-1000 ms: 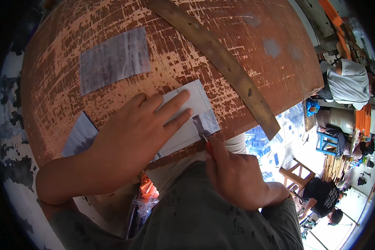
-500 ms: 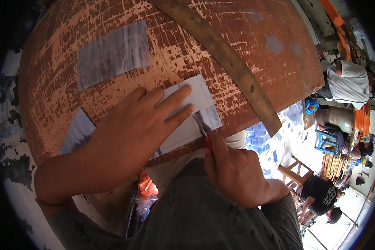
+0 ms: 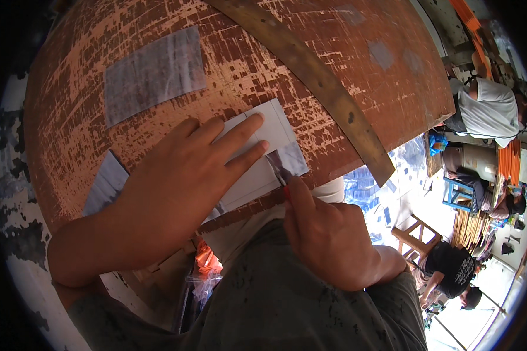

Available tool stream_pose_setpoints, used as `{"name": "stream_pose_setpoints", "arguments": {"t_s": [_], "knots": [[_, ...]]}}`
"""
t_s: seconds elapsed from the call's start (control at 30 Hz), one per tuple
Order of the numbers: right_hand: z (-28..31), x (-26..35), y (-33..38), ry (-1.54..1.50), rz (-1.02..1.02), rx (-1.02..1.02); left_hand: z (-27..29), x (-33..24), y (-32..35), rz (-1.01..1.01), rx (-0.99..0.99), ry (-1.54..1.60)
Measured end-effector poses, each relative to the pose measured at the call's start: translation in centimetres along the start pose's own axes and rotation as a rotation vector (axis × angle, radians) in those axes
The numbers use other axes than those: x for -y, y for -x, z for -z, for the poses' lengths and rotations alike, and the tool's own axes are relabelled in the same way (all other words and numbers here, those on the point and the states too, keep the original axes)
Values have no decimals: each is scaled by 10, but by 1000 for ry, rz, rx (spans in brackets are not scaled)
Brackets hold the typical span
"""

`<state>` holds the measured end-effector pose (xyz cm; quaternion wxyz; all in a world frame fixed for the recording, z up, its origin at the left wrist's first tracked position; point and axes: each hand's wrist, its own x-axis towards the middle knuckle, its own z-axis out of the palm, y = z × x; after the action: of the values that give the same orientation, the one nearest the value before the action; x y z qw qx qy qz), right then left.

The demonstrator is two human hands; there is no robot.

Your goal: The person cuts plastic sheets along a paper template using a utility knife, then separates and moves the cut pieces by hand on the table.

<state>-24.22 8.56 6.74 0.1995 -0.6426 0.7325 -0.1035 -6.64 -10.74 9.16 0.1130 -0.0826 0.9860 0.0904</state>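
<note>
My left hand [image 3: 184, 161] lies with fingers spread over a white card template [image 3: 272, 124], pressing it on a scratched brown board. A thin grey-blue sheet [image 3: 294, 159] shows at the template's right edge, beneath or beside it; I cannot tell which. My right hand [image 3: 331, 240] is closed round a small knife [image 3: 285, 180] with a red handle. The knife's tip touches the template's edge near my left fingertips. To the left of my left hand lies a grey-blue piece [image 3: 106, 181], partly under my forearm. Farther off is a larger grey sheet [image 3: 155, 75].
A long brown metal strip [image 3: 316, 79] crosses the brown board [image 3: 392, 93] on the right. Below the board stand an orange bag [image 3: 208, 260] and a wooden stool [image 3: 416, 237]. Several people work at the far right, near a blue stool [image 3: 458, 194].
The view has shifted slightly, so the board and sheets sit a little up and left. My right hand and the knife have moved slightly up along the template's edge. My left hand keeps its place on the template.
</note>
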Motion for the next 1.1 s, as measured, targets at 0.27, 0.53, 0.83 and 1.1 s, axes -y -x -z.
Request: {"name": "stream_pose_setpoints", "arguments": {"t_s": [0.27, 0.53, 0.83, 1.1], "knots": [[5, 3, 1, 44, 12, 65, -3, -1, -1, 8, -22, -1], [2, 0, 10, 43, 28, 46, 0, -4, -3, 29, -1, 9], [2, 0, 18, 21, 24, 68, -4, -4, -1, 38, -10, -3], [8, 4, 27, 87, 55, 69, -8, -3, 1, 33, -37, -32]]}}
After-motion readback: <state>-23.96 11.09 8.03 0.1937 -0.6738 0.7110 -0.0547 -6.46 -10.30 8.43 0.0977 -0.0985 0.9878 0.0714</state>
